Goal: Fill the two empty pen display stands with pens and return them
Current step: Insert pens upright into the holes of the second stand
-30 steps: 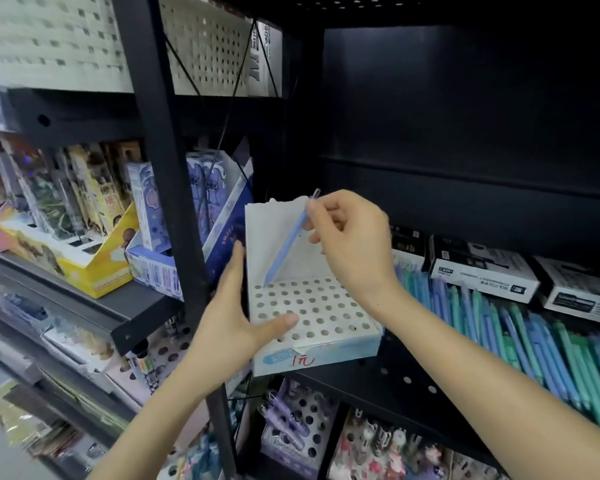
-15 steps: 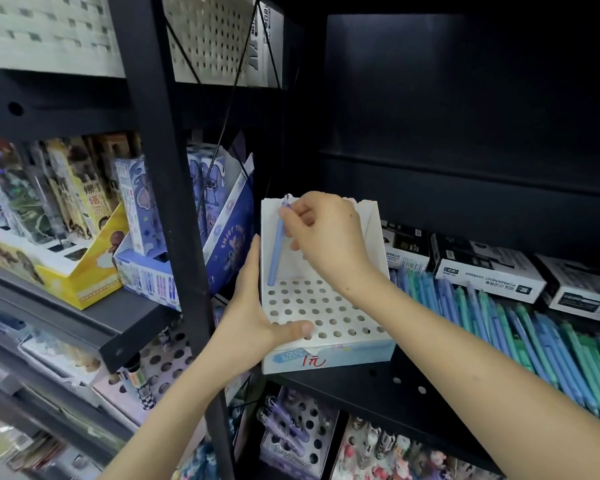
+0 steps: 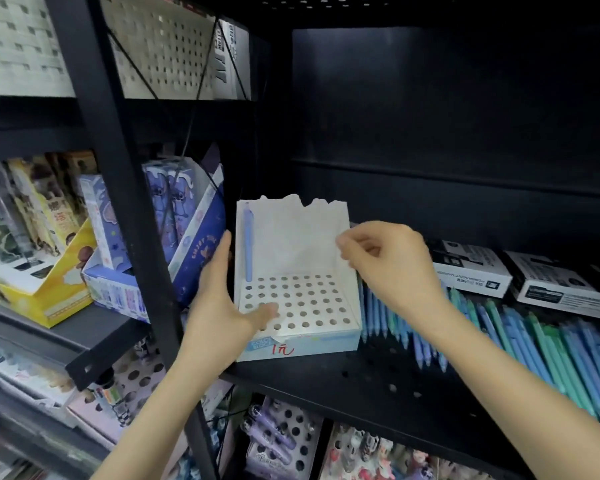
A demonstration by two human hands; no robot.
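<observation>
Filling has barely begun. The pen display stand (image 3: 291,237) sits at the shelf's (image 3: 378,382) front-left corner, the left hand's (image 3: 219,306) grip clamped on its left wall, with one pen (image 3: 248,244) upright in the back-left hole. The right hand (image 3: 385,261), its grip loosely curled and empty, should next fetch from the loose pens (image 3: 499,334) alongside.

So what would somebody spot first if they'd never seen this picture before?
Probably the white pen stand, full of round holes, on the black shelf in the middle, with just one blue pen standing in its back left corner. The left hand holds the stand's left side while the right hand hovers empty by its right wall. Right of it lies a big heap of loose blue and green pens.
</observation>
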